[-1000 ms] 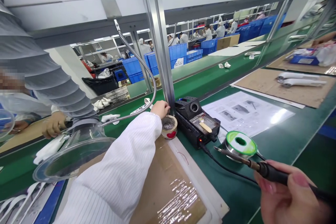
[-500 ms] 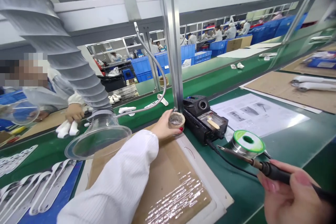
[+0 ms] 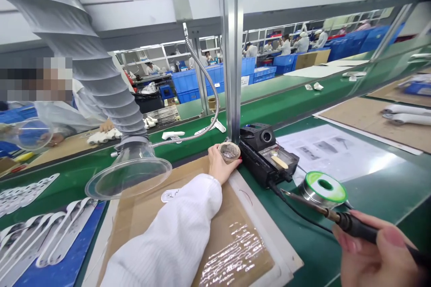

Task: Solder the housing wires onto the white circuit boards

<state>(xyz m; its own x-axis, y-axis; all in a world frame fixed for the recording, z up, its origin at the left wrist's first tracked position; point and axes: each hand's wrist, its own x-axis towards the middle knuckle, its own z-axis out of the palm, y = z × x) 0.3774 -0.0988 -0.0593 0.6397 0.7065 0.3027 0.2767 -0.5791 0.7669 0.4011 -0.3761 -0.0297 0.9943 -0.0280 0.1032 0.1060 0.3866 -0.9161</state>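
Observation:
My left hand [image 3: 220, 167] is wrapped round a small round cup [image 3: 229, 151] with grey, crusty stuff inside, by the foot of the metal post. In my right hand [image 3: 377, 246] at the lower right is a soldering iron [image 3: 350, 224], its tip pointing left. Just beyond the tip stands a spool of solder wire [image 3: 325, 187] with a green-rimmed label. Behind it is the black soldering station [image 3: 266, 157], from which a black cable runs. Under my left sleeve lies a brown cardboard sheet [image 3: 242, 237] with shiny tape, and a small white part [image 3: 170, 194] rests on it.
A clear fume hood [image 3: 129, 177] on a grey duct hangs at the left. White handle-shaped parts [image 3: 63, 233] lie on a blue sheet. The metal post [image 3: 232, 63] rises beside the cup. A printed sheet [image 3: 330, 145] lies at the right. A co-worker [image 3: 77, 107] sits across the belt.
The view has shifted, so most things sit farther right. My left hand now tilts the cup slightly, and the small white part beside my sleeve has come into sight. The co-worker's hand has moved.

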